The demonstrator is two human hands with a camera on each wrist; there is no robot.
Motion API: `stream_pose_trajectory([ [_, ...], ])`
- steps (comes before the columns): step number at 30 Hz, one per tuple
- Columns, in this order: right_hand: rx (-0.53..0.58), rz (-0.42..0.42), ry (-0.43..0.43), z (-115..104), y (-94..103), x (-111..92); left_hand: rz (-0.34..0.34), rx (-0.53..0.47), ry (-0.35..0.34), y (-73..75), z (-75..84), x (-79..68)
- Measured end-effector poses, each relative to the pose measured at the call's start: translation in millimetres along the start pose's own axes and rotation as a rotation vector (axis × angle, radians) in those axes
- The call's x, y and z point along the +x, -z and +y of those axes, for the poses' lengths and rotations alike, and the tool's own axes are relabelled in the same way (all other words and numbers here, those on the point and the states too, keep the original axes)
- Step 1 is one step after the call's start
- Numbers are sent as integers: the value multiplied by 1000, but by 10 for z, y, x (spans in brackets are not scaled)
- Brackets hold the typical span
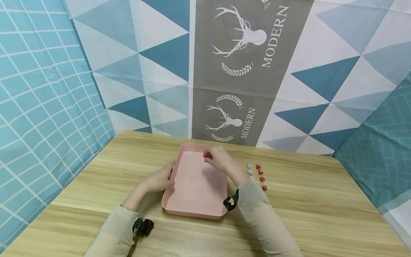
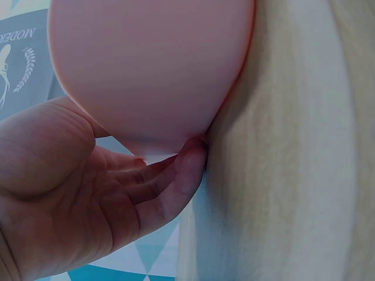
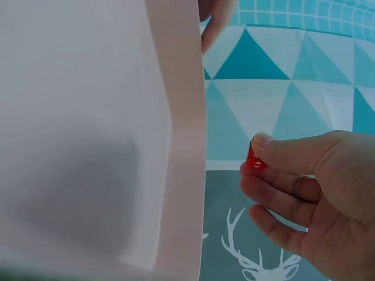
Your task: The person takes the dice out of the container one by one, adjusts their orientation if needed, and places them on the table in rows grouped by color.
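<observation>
A shallow pink tray (image 1: 196, 214) with rounded corners lies on the table. My left hand (image 1: 160, 178) grips its left side; in the left wrist view the fingers (image 2: 170, 199) curl against the outer wall and the thumb reaches over the rim. Over the tray's far right part, my right hand (image 1: 221, 160) pinches a red die (image 3: 256, 159) with white pips between thumb and fingertips. No dice show on the visible tray floor. To the right of the tray stand red dice (image 1: 262, 179) in a column, beside a column of white dice (image 1: 249, 166).
The wood-grain table (image 1: 305, 203) extends around the tray on all sides. A patterned cloth (image 1: 160, 71) hangs behind its far edge, and a blue tile-print cloth (image 1: 48, 89) hangs at the left. Black straps with small cameras sit on both wrists.
</observation>
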State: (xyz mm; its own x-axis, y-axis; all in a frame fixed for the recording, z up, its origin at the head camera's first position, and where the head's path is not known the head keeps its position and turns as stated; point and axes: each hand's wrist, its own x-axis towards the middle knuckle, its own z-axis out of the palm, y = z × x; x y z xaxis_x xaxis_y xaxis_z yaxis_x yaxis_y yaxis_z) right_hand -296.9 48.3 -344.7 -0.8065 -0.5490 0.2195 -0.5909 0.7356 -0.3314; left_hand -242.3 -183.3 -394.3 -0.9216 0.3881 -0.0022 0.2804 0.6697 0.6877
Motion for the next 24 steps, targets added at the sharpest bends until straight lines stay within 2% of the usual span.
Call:
stream_pose_trajectory([
  [9, 17, 51, -21, 125, 45, -178, -11, 0, 6, 3, 15, -7],
  [15, 26, 68, -55, 136, 103, -284, -7, 3, 11, 2, 6, -1],
  [24, 40, 117, -56, 174, 111, -421, -5, 6, 19, -3, 0, -7],
])
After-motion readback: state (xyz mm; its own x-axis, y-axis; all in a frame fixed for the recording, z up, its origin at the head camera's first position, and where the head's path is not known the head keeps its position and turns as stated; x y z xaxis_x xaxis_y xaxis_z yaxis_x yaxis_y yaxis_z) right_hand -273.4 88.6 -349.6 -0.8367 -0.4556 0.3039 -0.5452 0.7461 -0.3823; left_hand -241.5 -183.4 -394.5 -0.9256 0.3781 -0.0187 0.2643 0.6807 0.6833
